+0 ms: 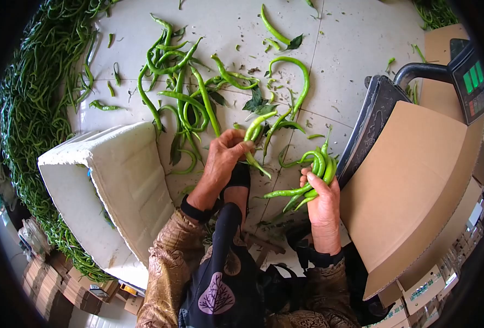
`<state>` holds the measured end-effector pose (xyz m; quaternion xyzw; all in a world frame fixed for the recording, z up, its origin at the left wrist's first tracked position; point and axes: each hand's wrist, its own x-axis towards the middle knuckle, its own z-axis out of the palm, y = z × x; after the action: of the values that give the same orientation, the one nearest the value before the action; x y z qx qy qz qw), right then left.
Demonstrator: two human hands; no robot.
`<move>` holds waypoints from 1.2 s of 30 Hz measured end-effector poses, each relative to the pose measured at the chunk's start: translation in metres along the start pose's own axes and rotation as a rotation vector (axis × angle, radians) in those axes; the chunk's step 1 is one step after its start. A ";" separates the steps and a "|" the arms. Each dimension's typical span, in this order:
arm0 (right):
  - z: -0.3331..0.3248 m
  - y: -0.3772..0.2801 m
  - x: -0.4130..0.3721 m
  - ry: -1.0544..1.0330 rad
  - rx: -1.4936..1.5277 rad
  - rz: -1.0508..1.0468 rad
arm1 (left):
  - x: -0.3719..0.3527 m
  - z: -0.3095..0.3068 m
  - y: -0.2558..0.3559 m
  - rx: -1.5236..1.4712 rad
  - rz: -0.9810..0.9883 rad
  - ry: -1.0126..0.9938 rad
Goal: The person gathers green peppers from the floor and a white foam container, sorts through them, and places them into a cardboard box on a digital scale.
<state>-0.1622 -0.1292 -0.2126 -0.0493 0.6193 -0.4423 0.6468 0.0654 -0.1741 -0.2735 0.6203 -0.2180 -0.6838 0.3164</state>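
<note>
My left hand [218, 164] pinches a couple of long green chili peppers [254, 133] between thumb and fingers, just above the tiled floor. To its right, my right hand [324, 204] is wrapped round a bunch of several green chili peppers [319, 170], their curved ends sticking out on both sides. Beyond my hands, a loose heap of long, curled chili peppers [183, 104] lies on the floor with some dark leaves [257, 102] among them. One strongly hooked pepper [306, 76] lies apart at the right of that heap.
A large bank of green peppers [40, 120] runs along the left side. A white foam box [130, 180] stands left of my legs. On the right are an open cardboard box [403, 180] and a scale with a lit display [473, 79]. Flattened cartons [48, 287] are stacked lower left.
</note>
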 end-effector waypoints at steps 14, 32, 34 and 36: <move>0.026 -0.014 -0.002 -0.075 -0.030 -0.051 | -0.030 0.020 0.028 -0.257 -0.214 -0.367; 0.048 -0.040 -0.014 -0.231 -0.146 0.098 | -0.049 0.038 0.057 -0.199 -0.079 -0.203; 0.047 -0.039 -0.014 -0.239 -0.171 0.094 | -0.048 0.042 0.056 -0.243 -0.026 -0.237; 0.046 -0.038 -0.014 -0.244 -0.189 0.090 | -0.046 0.050 0.047 -0.294 0.057 -0.276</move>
<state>-0.1400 -0.1657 -0.1685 -0.1356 0.5766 -0.3433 0.7289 0.0254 -0.1794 -0.2016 0.4616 -0.1746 -0.7775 0.3898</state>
